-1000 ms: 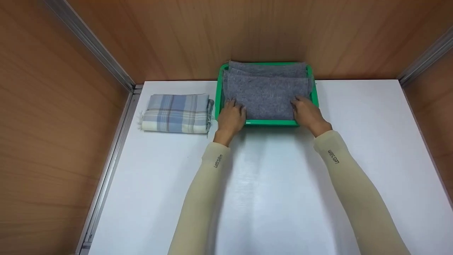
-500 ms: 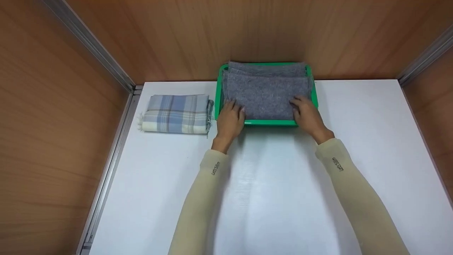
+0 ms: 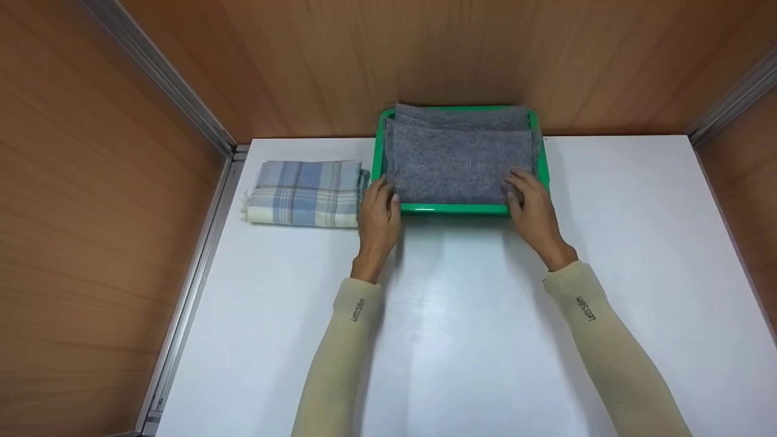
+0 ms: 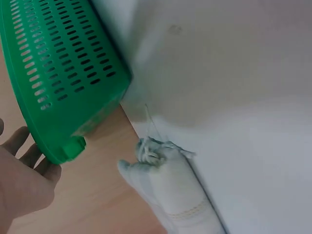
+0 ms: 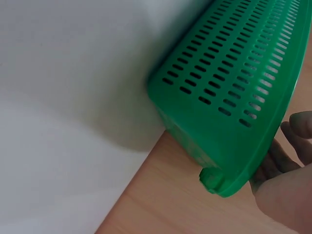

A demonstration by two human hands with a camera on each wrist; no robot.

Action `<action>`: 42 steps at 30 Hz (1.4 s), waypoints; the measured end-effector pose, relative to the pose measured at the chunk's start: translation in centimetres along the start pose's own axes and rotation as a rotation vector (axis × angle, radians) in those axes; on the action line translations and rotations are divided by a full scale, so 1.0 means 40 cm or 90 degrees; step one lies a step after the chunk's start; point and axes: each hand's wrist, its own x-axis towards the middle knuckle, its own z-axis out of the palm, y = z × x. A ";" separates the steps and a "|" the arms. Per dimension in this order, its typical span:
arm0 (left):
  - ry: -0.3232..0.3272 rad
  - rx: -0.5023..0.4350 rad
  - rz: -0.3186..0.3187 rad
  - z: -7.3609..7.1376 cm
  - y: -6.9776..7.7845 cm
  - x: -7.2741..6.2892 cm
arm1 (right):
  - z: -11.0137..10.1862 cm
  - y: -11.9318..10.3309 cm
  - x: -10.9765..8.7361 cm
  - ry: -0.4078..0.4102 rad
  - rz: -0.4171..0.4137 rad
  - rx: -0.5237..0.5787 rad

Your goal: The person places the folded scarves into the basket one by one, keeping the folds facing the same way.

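Note:
Folded grey cloths (image 3: 461, 161) lie stacked in a green plastic basket (image 3: 455, 209) at the back of the table. My left hand (image 3: 377, 220) is at the basket's front left corner, its loosely bent fingers right at the rim. Over the front right corner, the fingertips of my right hand (image 3: 535, 211) reach to the edge of the top cloth. In both wrist views the basket's slotted wall (image 4: 63, 58) stands beside the loosely bent fingers. Left of the basket lies a folded blue and cream plaid cloth (image 3: 303, 193) with fringe, partly overlapped by the left hand.
The white table (image 3: 437, 340) extends in front of the basket and to its right. A wooden panel (image 3: 315, 67) rises right behind it, with another panel (image 3: 103, 230) along the left side.
My left hand has moved off the grey cloth, leftward and toward me, to the basket's corner. My right hand has drawn back slightly. The cloths and basket stay in place.

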 end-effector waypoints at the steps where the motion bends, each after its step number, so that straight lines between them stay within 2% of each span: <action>1: 0.006 -0.007 -0.009 -0.004 -0.005 -0.002 | 0.002 -0.003 -0.004 0.001 0.001 0.001; 10: 0.027 -0.016 -0.078 -0.036 -0.058 -0.017 | 0.027 -0.041 -0.034 -0.010 0.005 0.033; 18: 0.043 -0.007 -0.156 -0.065 -0.106 -0.029 | 0.064 -0.073 -0.059 -0.020 -0.010 0.055; 29: 0.065 0.038 -0.201 -0.112 -0.186 -0.033 | 0.113 -0.113 -0.090 -0.045 -0.010 0.069; 35: 0.053 0.046 -0.230 -0.135 -0.222 -0.038 | 0.145 -0.133 -0.106 -0.050 -0.034 0.079; 42: 0.033 0.078 -0.245 -0.159 -0.260 -0.039 | 0.185 -0.150 -0.127 -0.068 -0.051 0.093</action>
